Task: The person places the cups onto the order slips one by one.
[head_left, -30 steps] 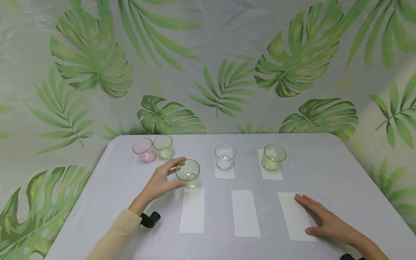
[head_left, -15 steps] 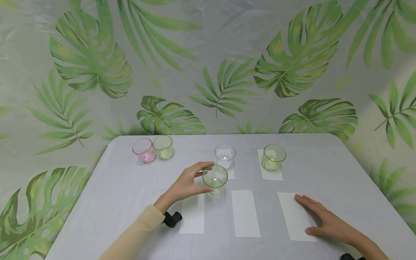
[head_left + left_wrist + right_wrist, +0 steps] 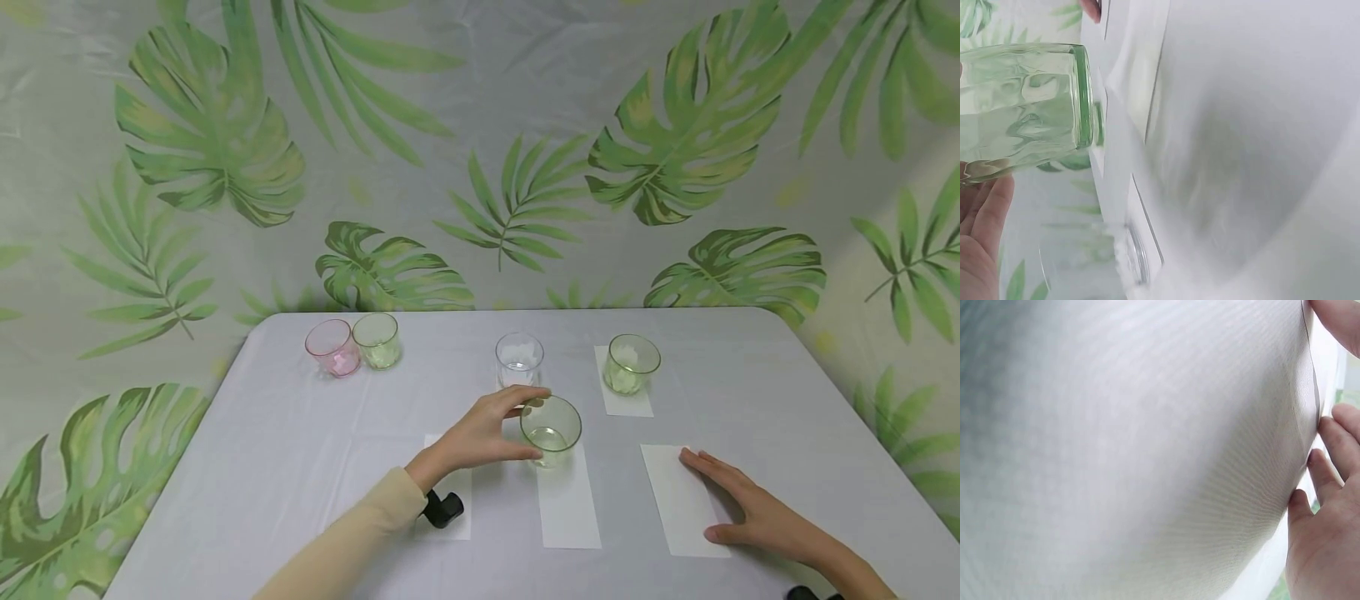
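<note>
to the left of the middle card, the left card lies partly beneath the left arm; to its right, the right hand rests relaxed, fingertips on the right card, gripping nothing. above the middle card's far end, the left hand grips the green glass between thumb and fingers, base raised. a loose pinch could let it slip; drifting backward could strike the clear glass, the nearest obstacle, beyond the middle card. beyond and right stands a second green glass on a card; far left of it, a pink glass and third green glass.
</note>
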Action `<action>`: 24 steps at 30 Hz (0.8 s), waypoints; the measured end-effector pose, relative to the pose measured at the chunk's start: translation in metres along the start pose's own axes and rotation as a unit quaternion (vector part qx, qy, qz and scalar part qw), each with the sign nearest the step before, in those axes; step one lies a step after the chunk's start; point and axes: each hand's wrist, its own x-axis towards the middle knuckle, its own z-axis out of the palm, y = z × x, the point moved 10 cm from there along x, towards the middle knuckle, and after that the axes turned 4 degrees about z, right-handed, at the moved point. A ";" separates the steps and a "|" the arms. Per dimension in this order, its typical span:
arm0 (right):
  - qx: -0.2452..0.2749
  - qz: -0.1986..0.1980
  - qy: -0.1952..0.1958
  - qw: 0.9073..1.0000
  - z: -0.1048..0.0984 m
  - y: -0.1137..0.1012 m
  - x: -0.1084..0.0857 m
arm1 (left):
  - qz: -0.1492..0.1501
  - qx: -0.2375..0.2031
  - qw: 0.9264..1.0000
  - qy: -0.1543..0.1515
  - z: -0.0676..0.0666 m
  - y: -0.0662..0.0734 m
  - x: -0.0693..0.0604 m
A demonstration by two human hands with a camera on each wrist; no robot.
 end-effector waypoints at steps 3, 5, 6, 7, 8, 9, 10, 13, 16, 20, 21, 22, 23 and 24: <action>-0.008 -0.006 0.001 1.000 0.000 -0.001 0.000 | 0.009 -0.003 1.000 -0.009 0.012 0.003 0.008; -0.021 -0.013 0.004 1.000 -0.001 -0.002 0.000 | 0.016 0.000 1.000 -0.016 0.021 0.005 0.014; -0.027 -0.019 0.006 0.999 -0.001 -0.004 0.000 | 0.019 0.000 1.000 -0.020 0.025 0.006 0.016; -0.032 -0.024 0.008 0.999 -0.001 -0.005 0.000 | 0.024 0.004 0.999 -0.025 0.030 0.007 0.019; -0.037 -0.028 0.011 0.999 -0.002 -0.006 0.000 | 0.029 0.008 0.999 -0.030 0.035 0.009 0.022; -0.042 -0.032 0.013 0.999 -0.003 -0.006 0.000 | 0.034 0.015 0.999 -0.035 0.039 0.010 0.025; -0.047 -0.036 0.016 0.998 -0.003 -0.007 0.000 | 0.040 0.023 0.998 -0.040 0.044 0.012 0.028; -0.048 -0.037 0.016 0.998 -0.004 -0.007 0.000 | 0.051 0.040 0.996 -0.054 0.057 0.017 0.038; -0.047 -0.033 0.014 0.998 -0.003 -0.006 0.000 | 0.055 0.049 0.995 -0.067 0.069 0.020 0.047; -0.054 -0.041 0.019 0.998 -0.003 -0.006 0.000 | 0.057 0.060 0.993 -0.087 0.085 0.023 0.058; -0.058 -0.044 0.021 0.997 -0.004 -0.006 0.000 | 0.056 0.062 0.992 -0.093 0.089 0.024 0.061; -0.061 -0.048 0.023 0.997 -0.004 -0.006 0.000 | 0.055 0.062 0.992 -0.099 0.093 0.025 0.063; -0.065 -0.053 0.027 0.996 -0.004 -0.006 0.000 | 0.056 0.064 0.991 -0.104 0.096 0.027 0.065; -0.068 -0.057 0.029 0.996 -0.005 -0.006 0.000 | 0.056 0.063 0.991 -0.109 0.099 0.028 0.067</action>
